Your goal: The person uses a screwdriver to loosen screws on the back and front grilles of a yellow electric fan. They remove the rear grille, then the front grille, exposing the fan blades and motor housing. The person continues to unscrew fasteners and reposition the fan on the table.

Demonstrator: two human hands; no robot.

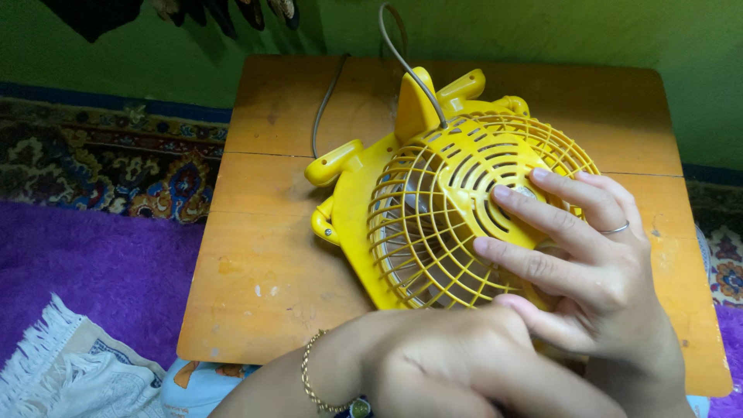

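Observation:
A small yellow plastic fan (422, 209) lies tilted on a low wooden table (263, 255), its wire grille facing me. A grey cord (402, 62) runs from its top over the table's far edge. My right hand (588, 263), with a ring on one finger, grips the fan's round vented centre: the fingers are spread over the grille and the thumb is tucked below. My left hand (457, 364), with a gold bracelet on the wrist, sits curled in front of the fan's lower rim. Its fingertips are hidden, so I cannot see whether they grip anything.
The table stands against a green wall (542, 31). A patterned carpet (108, 162) and a purple rug (93, 263) lie to the left. A white fringed cloth (70, 364) is at the lower left. Dark items hang at the top left.

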